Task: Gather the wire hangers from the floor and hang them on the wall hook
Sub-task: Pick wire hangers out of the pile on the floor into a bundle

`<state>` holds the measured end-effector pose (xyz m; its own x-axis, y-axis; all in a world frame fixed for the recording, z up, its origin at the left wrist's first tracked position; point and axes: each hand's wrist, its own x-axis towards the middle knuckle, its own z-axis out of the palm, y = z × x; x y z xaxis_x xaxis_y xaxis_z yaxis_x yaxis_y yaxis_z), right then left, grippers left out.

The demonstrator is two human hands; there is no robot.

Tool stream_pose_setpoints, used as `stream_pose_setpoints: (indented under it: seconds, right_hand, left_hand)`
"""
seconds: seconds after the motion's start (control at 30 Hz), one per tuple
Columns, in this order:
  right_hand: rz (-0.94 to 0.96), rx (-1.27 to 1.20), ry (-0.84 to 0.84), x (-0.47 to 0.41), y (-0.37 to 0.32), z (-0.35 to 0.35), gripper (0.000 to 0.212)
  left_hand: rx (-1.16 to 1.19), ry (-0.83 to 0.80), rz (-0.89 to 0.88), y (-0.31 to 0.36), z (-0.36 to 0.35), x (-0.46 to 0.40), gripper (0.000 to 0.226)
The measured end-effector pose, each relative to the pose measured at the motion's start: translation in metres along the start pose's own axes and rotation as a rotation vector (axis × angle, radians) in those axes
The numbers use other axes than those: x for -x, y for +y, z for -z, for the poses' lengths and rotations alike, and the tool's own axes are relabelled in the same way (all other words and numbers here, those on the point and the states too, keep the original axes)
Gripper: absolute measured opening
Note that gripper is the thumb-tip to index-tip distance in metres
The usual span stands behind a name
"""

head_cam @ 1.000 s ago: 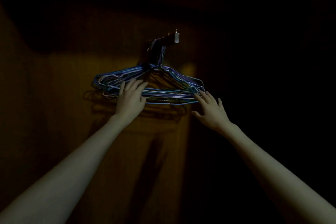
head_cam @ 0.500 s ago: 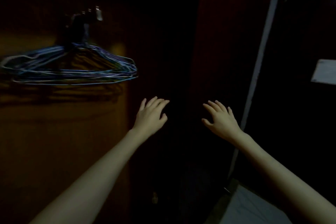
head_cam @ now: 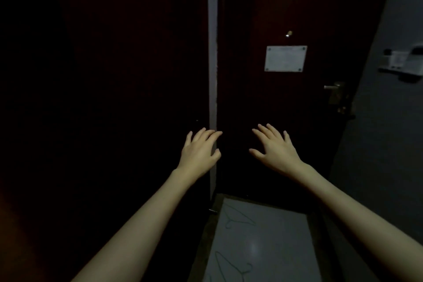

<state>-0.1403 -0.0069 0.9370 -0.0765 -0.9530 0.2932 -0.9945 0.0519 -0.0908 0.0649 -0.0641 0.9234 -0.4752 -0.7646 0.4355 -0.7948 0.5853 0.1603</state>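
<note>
Two thin wire hangers lie on the pale floor tile (head_cam: 286, 247): one hanger (head_cam: 238, 218) near the door's foot, another hanger (head_cam: 231, 264) closer to me at the bottom edge. My left hand (head_cam: 198, 154) and my right hand (head_cam: 274, 150) are stretched out in front of me at mid height, fingers spread, palms down, holding nothing. Both hands hover well above the floor. The wall hook and the hung bundle of hangers are out of view.
A dark door (head_cam: 286, 110) stands straight ahead with a white notice plate (head_cam: 285, 58) and a brass handle (head_cam: 335, 92). A pale door frame strip (head_cam: 212, 52) runs down the middle. A grey wall (head_cam: 389, 121) with a white fixture (head_cam: 402, 62) closes the right side.
My view has swung right, away from the hook and hung hangers, to the door and floor. Both hands left the hangers and stayed open and empty.
</note>
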Motion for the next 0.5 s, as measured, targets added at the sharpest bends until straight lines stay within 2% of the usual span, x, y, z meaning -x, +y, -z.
stream_pose_setpoints:
  seconds: [0.27, 0.5]
  right_hand:
    - [-0.138, -0.02, -0.086, 0.003, 0.086, -0.056, 0.066]
    - [-0.315, -0.021, -0.116, 0.016, 0.129, -0.173, 0.066]
  left_hand:
    - [0.105, -0.12, -0.118, 0.036, -0.104, -0.046, 0.052]
    - [0.149, -0.183, -0.211, 0.035, -0.236, -0.04, 0.053]
